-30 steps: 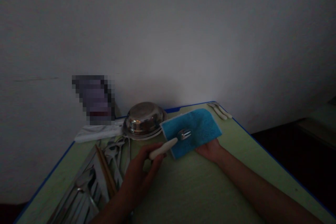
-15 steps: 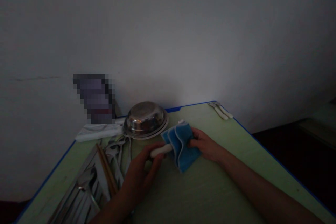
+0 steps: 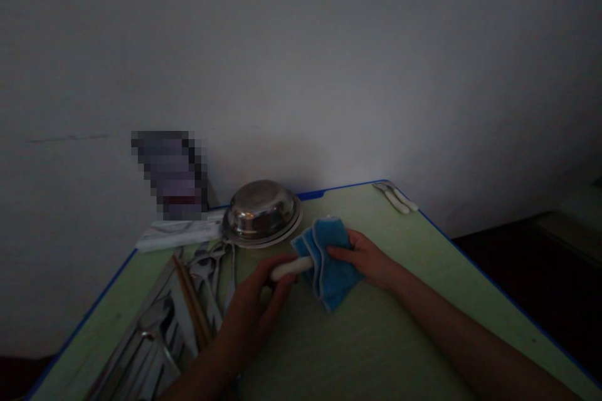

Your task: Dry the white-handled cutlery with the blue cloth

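Note:
Pinched in my left hand is the white handle of a fork; its metal head is hidden inside the blue cloth. My right hand grips that cloth, its thumb on the near side, folded in layers around the fork's head. Both hands are raised over the green table. Left of my left hand lie several spoons and a pair of wooden chopsticks.
Behind the hands an upturned metal bowl rests on a plate. White-handled cutlery lies at the far right corner. A cutlery tray with a spoon on top is at the near left. A blurred-out upright object leans near the wall, behind a white packet.
The cloth, earlier spread flat under the fork's head, is now folded over it. My right hand has turned from beneath the cloth to grip its right side. My left hand has barely moved.

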`<control>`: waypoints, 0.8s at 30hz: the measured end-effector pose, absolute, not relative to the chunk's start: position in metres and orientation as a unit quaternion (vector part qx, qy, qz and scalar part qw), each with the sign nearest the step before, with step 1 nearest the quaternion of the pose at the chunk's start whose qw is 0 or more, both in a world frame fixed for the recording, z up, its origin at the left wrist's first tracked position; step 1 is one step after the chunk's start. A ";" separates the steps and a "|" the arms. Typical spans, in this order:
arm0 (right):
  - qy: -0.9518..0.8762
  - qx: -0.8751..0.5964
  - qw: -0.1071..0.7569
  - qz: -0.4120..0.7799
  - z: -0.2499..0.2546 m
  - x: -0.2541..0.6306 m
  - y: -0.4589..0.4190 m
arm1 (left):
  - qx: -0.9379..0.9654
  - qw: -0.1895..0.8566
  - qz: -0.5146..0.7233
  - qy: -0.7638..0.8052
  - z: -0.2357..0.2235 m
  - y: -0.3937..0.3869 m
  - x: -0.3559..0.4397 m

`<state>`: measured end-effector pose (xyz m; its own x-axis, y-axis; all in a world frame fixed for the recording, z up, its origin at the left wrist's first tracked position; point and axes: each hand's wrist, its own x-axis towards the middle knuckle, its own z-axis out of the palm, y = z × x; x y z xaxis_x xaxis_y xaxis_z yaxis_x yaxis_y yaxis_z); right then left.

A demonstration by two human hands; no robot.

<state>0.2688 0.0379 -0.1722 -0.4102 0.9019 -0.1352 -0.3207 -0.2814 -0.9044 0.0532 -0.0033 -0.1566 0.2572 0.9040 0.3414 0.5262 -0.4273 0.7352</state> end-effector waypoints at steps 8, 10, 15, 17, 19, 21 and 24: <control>-0.396 -0.347 0.432 0.732 -0.177 0.269 0.040 | 0.712 0.286 0.406 0.496 -0.162 -0.003 0.052; -0.378 -0.353 0.444 0.731 -0.177 0.267 0.040 | 0.711 0.307 0.409 0.483 -0.162 -0.004 0.052; -0.332 -0.364 0.485 0.723 -0.176 0.264 0.042 | 0.731 0.312 0.404 0.454 -0.160 -0.005 0.049; -0.319 -0.365 0.493 0.722 -0.174 0.264 0.042 | 0.735 0.306 0.396 0.458 -0.161 -0.005 0.049; -0.310 -0.367 0.495 0.724 -0.173 0.264 0.042 | 0.721 0.320 0.408 0.459 -0.163 -0.005 0.050; -0.303 -0.368 0.496 0.726 -0.173 0.264 0.042 | 0.701 0.337 0.434 0.454 -0.165 -0.005 0.052; -0.295 -0.371 0.498 0.726 -0.173 0.265 0.042 | 0.686 0.342 0.465 0.443 -0.166 -0.006 0.054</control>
